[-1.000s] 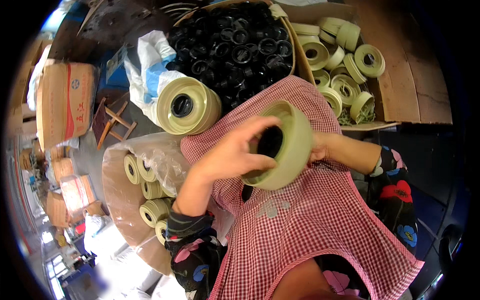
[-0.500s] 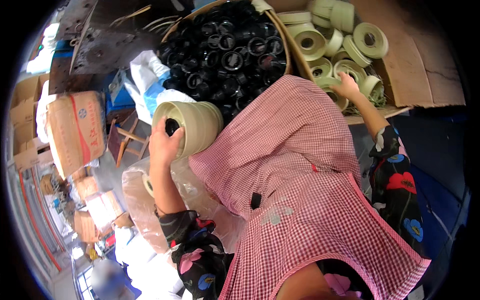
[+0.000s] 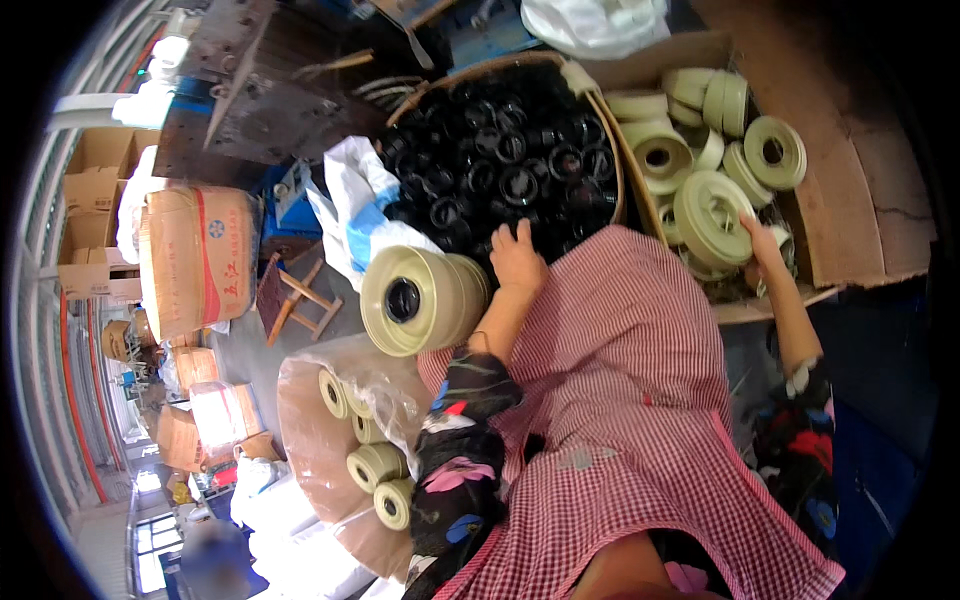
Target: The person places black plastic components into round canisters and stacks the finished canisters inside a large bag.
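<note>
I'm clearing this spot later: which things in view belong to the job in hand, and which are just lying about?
Seemingly in the job:
pale green ring, held by the right hand
black parts, near the left hand
stacked pale green rings

Seemingly just lying about:
white-and-blue sack
red-striped carton
wooden frame

Place: a workshop or factory floor
Black parts (image 3: 519,185): heaped in a large bin (image 3: 621,185), upper centre
Pale-green rings (image 3: 724,103): piled in an open carton (image 3: 850,200), upper right
Metal plates (image 3: 290,125): dark, upper left
Cardboard boxes (image 3: 95,205): stacked along the left side
Checked apron (image 3: 620,450): on the person, lower centre
</note>
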Demonstrator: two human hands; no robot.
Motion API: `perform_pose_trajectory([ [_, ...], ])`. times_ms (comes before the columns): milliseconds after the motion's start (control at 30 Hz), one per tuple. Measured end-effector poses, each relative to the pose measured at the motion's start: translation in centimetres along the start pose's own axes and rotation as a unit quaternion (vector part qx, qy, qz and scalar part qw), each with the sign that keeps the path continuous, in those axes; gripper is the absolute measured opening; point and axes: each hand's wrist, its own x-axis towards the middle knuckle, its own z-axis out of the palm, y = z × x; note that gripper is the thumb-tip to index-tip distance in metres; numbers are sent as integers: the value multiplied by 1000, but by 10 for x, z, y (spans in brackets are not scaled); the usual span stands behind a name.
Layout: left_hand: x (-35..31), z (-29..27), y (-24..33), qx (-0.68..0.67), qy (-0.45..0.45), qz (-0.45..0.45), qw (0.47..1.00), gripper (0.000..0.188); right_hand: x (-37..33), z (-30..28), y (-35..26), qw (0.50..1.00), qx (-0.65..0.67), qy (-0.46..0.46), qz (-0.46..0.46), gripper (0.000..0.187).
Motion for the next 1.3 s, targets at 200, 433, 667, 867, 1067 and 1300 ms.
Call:
perform_pose_trajectory([
  [200,19,1,11,19,-45,-93,994,51,-113,34,13,836,-444,-99,-307,57],
  [433,-2,18,-18,0,3,-97,995,23,-173,60,52,814,-366,-137,-430,58],
  [667,-27,-50,21,-222,197,-36,954,33,-198,59,11,848,-220,-135,-462,62],
  [867,-81,-108,98,-586,24,3,810,18,-220,96,-3,864,-36,-352,-358,74],
  [1067,-105,-112,77,-539,0,31,842,42,-240,116,-4,847,59,-480,-222,74],
  [1300,-114,-132,66,-578,-82,91,807,63,-248,118,-14,833,-9,-455,-314,77],
])
